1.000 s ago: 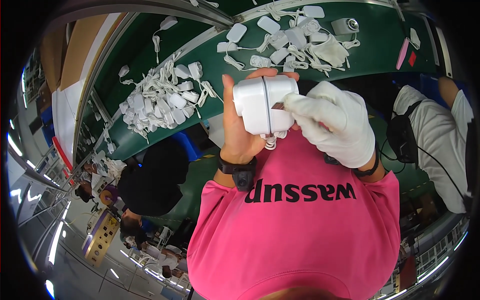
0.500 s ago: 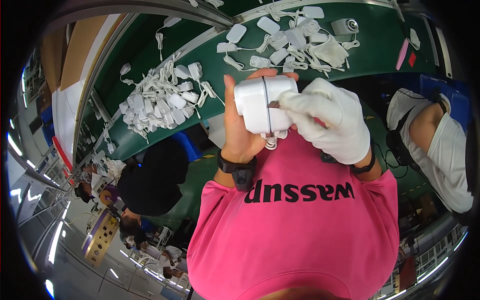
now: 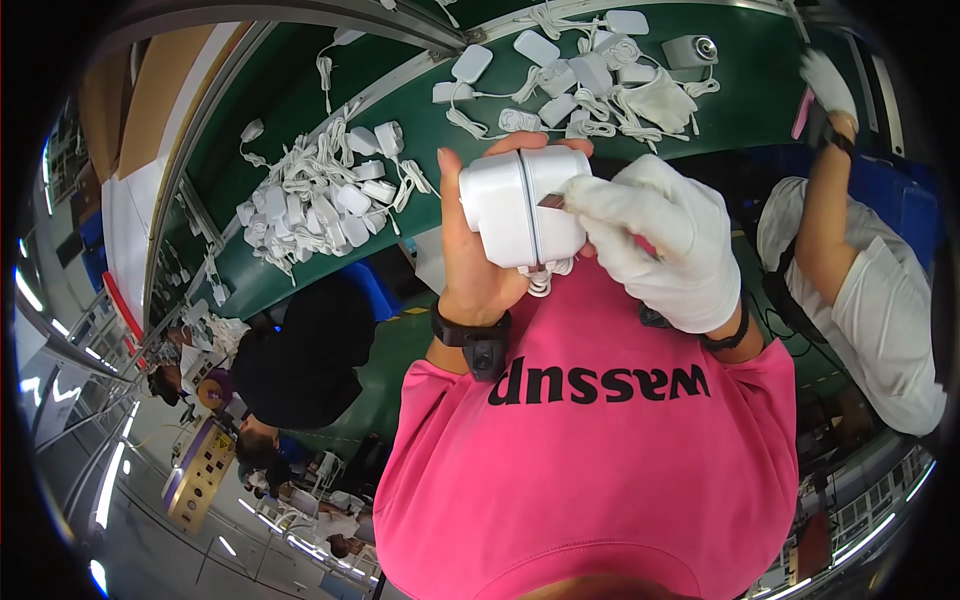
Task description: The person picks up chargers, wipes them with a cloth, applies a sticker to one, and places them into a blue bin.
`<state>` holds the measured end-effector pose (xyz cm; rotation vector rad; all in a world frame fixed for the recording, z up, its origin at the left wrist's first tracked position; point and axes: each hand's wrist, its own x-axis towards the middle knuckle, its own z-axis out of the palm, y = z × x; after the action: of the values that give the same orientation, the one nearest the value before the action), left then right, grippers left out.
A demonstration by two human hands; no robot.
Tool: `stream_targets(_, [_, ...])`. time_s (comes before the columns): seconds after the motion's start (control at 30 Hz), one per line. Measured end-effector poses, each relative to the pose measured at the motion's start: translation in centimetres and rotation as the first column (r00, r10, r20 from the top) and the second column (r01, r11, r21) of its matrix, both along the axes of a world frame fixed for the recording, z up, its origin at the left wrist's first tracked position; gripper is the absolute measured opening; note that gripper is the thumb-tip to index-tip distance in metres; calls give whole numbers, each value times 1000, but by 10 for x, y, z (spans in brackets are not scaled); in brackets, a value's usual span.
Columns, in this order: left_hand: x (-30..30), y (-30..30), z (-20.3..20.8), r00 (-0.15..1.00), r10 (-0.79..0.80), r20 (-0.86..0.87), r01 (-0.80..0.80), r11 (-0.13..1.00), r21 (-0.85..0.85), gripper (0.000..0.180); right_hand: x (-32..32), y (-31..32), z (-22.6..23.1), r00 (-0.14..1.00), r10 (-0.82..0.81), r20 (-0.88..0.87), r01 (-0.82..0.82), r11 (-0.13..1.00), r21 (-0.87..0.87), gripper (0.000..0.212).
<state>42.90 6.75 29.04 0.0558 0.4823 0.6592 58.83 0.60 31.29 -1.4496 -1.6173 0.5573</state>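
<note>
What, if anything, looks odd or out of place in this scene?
A crumpled white cloth, perhaps a glove, lies among the white adapters, soft amid hard plastic. The person's right hand is gloved while the left hand is bare. No spill shows.

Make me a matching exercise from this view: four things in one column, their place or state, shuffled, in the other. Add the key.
1. Left hand
2. Right hand
3. White block
4. Pink strip

A. On the green bench at the upper right, beside a co-worker's gloved hand
B. Crossed by a thin grey seam
C. In a white glove, pinching a small dark flat piece
D. Bare, with a black band at the wrist

Right pairs: 1-D, 2-C, 3-B, 4-A.
</note>
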Motion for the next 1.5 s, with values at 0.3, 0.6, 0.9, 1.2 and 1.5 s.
stream_targets(0.3, [-1,-2,-5,982,3,-188,40,974,224,69,-5,-3,2,997,-18,-75,11,996,-83,23])
stream_targets(0.6, [-3,-1,-5,971,27,-239,39,964,264,69,-18,-3,2,980,-79,-185,63,994,-89,20])
stream_targets(0.9, [-4,1,-4,978,18,-206,33,969,244,69,-21,0,-2,990,-87,-109,86,996,-16,22])
stream_targets(1.2, [-4,0,-6,980,8,-199,41,969,245,69,-16,1,-6,996,-19,-85,21,1000,23,24])
stream_targets(1.5, [-5,3,-3,985,32,-172,7,975,221,70,-27,4,-9,977,-133,-168,142,989,41,25])
